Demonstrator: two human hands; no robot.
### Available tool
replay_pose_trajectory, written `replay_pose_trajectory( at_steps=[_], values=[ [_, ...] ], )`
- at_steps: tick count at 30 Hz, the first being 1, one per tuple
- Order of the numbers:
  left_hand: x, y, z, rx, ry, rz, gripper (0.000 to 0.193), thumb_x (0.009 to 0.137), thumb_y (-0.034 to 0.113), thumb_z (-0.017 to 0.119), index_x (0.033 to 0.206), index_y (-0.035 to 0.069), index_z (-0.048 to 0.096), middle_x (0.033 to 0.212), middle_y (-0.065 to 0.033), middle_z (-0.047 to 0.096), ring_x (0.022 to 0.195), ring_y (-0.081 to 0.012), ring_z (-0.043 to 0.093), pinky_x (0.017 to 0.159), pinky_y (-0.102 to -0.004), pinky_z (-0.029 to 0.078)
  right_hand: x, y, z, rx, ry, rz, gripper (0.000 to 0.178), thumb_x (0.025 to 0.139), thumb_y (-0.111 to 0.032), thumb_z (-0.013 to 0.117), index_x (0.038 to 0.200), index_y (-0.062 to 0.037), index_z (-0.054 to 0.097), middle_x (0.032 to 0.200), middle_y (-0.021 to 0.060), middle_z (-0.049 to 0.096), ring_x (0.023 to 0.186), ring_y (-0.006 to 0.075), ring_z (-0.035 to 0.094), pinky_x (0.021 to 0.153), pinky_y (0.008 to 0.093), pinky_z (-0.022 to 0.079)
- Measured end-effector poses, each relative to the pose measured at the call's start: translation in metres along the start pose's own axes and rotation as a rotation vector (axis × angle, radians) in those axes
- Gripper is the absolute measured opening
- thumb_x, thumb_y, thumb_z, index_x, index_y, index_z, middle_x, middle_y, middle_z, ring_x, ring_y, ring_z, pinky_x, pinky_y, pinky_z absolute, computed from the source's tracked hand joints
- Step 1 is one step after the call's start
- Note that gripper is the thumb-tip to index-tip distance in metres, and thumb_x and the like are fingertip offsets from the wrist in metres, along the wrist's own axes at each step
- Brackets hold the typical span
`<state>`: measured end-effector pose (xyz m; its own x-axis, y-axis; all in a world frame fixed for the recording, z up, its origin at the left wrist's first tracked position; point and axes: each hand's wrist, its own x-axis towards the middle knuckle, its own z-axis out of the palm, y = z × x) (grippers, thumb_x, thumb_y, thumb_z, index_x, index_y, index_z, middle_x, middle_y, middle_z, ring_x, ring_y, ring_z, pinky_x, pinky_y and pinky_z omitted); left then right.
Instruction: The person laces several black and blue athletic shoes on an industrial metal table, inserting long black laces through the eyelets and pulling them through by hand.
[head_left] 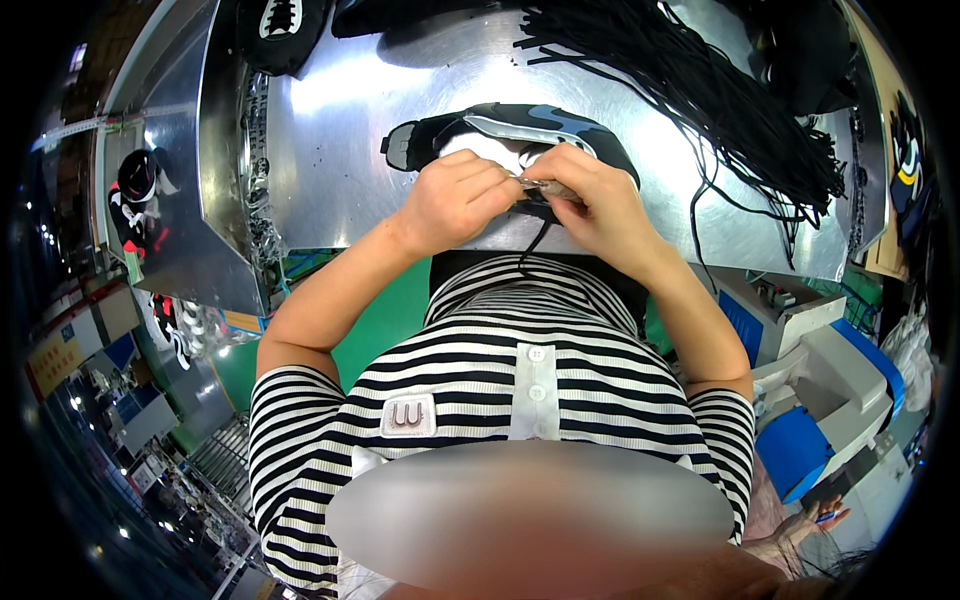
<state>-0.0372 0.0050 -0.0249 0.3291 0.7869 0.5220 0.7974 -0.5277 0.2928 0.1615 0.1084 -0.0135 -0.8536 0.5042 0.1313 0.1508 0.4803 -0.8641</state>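
A black, white and blue-grey shoe upper (590, 125) lies crosswise on the metal table in front of me, a tab at its left end. My left hand (460, 200) is closed over the near side of the upper, its fingertips pinched. What it holds is hidden. Beside it, my right hand (598, 205) is closed on a small metal tool (545, 186) whose exact kind I cannot tell. Both hands' fingertips almost meet. A thin black lace (540, 240) hangs below them at the table's near edge.
A thick bundle of black laces (700, 90) spreads over the table (340, 140) at the far right, with loose strands trailing nearer. Dark shoe pieces (283, 35) lie at the far left. At right stands a grey and blue machine (820, 380). Another person's hand (815, 525) shows at lower right.
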Motion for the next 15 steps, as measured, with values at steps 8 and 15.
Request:
replay_pose_trajectory(
  at_steps=[8,15],
  values=[
    [-0.001,0.001,0.005,-0.028,0.05,0.057,0.017,0.072,0.01,0.068,0.088,0.007,0.062,0.083,-0.0043,0.066,0.07,-0.0186,0.063,0.063,-0.0287,0.05,0.006,0.006,0.001,0.115,-0.024,0.139,0.025,0.086,-0.011,0.071,0.11,-0.0066,0.065,0.089,0.017,0.071,0.08,0.0289,0.071,0.07,0.033,0.055],
    [0.0,0.0,-0.006,-0.162,-0.126,-0.003,0.022,0.077,0.007,0.075,0.095,0.006,0.061,0.08,-0.0068,0.066,0.069,-0.0221,0.065,0.062,-0.0332,0.05,0.02,-0.005,-0.022,0.596,0.346,0.156,0.018,0.084,0.0,0.071,0.102,-0.0018,0.071,0.092,0.0031,0.073,0.084,0.0099,0.068,0.079,0.0232,0.053]
  ],
)
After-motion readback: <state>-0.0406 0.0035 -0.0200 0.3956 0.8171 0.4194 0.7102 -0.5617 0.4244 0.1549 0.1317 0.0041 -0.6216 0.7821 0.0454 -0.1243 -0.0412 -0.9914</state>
